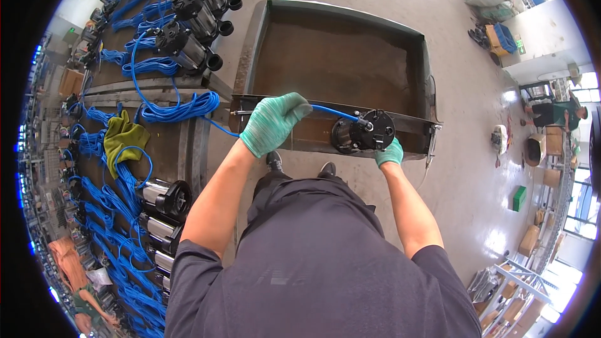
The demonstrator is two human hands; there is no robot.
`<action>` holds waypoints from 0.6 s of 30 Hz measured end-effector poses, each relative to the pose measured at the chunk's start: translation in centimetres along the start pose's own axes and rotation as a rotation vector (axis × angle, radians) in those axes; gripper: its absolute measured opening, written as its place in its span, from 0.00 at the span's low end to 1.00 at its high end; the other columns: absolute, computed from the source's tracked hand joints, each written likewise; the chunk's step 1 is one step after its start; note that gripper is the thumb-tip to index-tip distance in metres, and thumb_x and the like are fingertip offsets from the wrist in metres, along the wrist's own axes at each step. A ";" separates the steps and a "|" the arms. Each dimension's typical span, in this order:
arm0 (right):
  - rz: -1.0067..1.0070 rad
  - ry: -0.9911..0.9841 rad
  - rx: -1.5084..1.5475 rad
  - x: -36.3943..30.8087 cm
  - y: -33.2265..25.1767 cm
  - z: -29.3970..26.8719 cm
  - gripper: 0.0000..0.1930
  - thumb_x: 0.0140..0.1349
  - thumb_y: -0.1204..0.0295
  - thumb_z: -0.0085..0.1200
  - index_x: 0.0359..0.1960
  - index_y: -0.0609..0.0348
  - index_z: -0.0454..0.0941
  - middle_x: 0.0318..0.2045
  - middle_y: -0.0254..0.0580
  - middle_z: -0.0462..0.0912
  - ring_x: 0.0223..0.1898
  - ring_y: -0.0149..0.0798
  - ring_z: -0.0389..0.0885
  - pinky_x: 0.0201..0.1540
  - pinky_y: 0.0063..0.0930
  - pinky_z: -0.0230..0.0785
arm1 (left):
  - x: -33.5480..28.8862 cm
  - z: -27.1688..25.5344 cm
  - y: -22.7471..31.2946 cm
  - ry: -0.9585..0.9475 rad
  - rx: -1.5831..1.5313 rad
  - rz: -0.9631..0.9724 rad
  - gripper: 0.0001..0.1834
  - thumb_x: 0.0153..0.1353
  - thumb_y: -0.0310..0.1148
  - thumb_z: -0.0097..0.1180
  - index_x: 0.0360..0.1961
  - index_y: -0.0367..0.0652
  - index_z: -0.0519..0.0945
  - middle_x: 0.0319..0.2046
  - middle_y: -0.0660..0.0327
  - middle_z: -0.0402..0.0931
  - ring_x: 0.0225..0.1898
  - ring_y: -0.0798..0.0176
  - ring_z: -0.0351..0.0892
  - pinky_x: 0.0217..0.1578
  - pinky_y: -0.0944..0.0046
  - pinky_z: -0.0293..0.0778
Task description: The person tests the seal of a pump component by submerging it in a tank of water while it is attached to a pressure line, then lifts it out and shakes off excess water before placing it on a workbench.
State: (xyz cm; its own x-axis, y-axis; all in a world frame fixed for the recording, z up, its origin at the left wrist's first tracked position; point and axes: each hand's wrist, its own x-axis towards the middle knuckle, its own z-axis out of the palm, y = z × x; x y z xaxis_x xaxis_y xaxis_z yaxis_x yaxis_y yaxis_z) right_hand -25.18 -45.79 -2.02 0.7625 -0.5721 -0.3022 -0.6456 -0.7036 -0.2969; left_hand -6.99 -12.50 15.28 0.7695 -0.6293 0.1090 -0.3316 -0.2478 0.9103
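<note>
My left hand [273,124], in a green-and-white knit glove, is closed around a blue cable [332,111] in front of me. The cable runs right from my fist into the top of a black submersible pump [380,126], which sits at the near ledge of a water tank [338,6]. My right hand [392,152], gloved in green, grips the near right side of this pump; the pump's top hides most of its fingers. Left of my left hand, the cable leads down and back to a blue coil [181,107] on the rack.
Several steel-and-black pumps [199,19] with blue cable coils line the rack [195,150] at left. A yellow-green cloth [124,141] lies there. Right, a green box [519,198] stands on the floor. One person [554,114] is far right, another [84,294] far lower left.
</note>
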 end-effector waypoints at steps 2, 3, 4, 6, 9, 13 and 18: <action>-0.051 -0.038 0.000 0.2 -0.2 -0.7 0.20 0.68 0.59 0.59 0.59 0.50 0.80 0.54 0.57 0.87 0.56 0.62 0.84 0.57 0.53 0.78 | -0.7 -0.6 0.6 0.017 0.046 -0.028 0.07 0.73 0.30 0.64 0.43 0.35 0.85 0.33 0.61 0.86 0.34 0.70 0.79 0.40 0.67 0.78; -0.047 -0.049 0.014 1.0 0.9 -0.4 0.20 0.67 0.62 0.59 0.58 0.53 0.79 0.53 0.61 0.86 0.55 0.64 0.84 0.57 0.55 0.78 | -1.0 -0.9 0.3 0.033 0.052 -0.030 0.07 0.73 0.30 0.64 0.43 0.35 0.85 0.33 0.61 0.86 0.34 0.70 0.79 0.40 0.67 0.78; -0.022 -0.051 0.081 1.4 0.6 -0.9 0.19 0.67 0.67 0.57 0.59 0.54 0.80 0.50 0.59 0.88 0.53 0.60 0.86 0.55 0.49 0.79 | -1.6 -1.3 -0.4 0.108 0.002 -0.088 0.08 0.73 0.31 0.65 0.43 0.35 0.86 0.33 0.62 0.86 0.35 0.71 0.79 0.41 0.67 0.78; -0.023 -0.177 0.341 2.0 0.7 -2.3 0.21 0.66 0.75 0.54 0.61 0.57 0.79 0.48 0.53 0.89 0.49 0.51 0.88 0.52 0.40 0.81 | -3.1 -2.6 -2.1 0.303 -0.085 -0.149 0.15 0.74 0.40 0.64 0.42 0.37 0.86 0.31 0.55 0.85 0.33 0.67 0.78 0.39 0.61 0.76; -0.037 -0.497 0.825 1.3 -3.8 -7.0 0.25 0.61 0.83 0.50 0.63 0.65 0.77 0.50 0.43 0.87 0.48 0.37 0.86 0.53 0.31 0.81 | -6.3 -6.6 -5.3 0.417 -0.185 -0.383 0.13 0.76 0.38 0.63 0.41 0.37 0.87 0.28 0.68 0.79 0.31 0.71 0.71 0.35 0.63 0.71; -0.129 -0.432 0.690 1.6 -10.0 -8.2 0.22 0.60 0.83 0.51 0.57 0.66 0.80 0.48 0.43 0.88 0.46 0.35 0.86 0.51 0.29 0.80 | -8.8 -8.2 -9.3 0.508 -0.139 -0.536 0.14 0.75 0.38 0.63 0.41 0.36 0.87 0.27 0.67 0.77 0.30 0.72 0.68 0.35 0.63 0.70; -0.345 -0.200 0.363 1.3 -13.1 -5.4 0.15 0.61 0.78 0.53 0.49 0.66 0.83 0.43 0.51 0.89 0.45 0.42 0.88 0.52 0.34 0.79 | -12.3 -7.8 -18.7 0.523 -0.203 -0.735 0.12 0.73 0.39 0.64 0.44 0.39 0.86 0.29 0.63 0.81 0.27 0.68 0.75 0.31 0.62 0.74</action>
State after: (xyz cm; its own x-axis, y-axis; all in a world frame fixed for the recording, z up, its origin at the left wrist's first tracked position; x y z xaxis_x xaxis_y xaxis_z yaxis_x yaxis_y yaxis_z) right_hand -15.46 -39.61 6.39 0.9330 -0.2171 -0.2871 -0.3588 -0.6251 -0.6932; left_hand -5.97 5.64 0.07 0.9137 0.0596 -0.4019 0.4012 -0.2887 0.8693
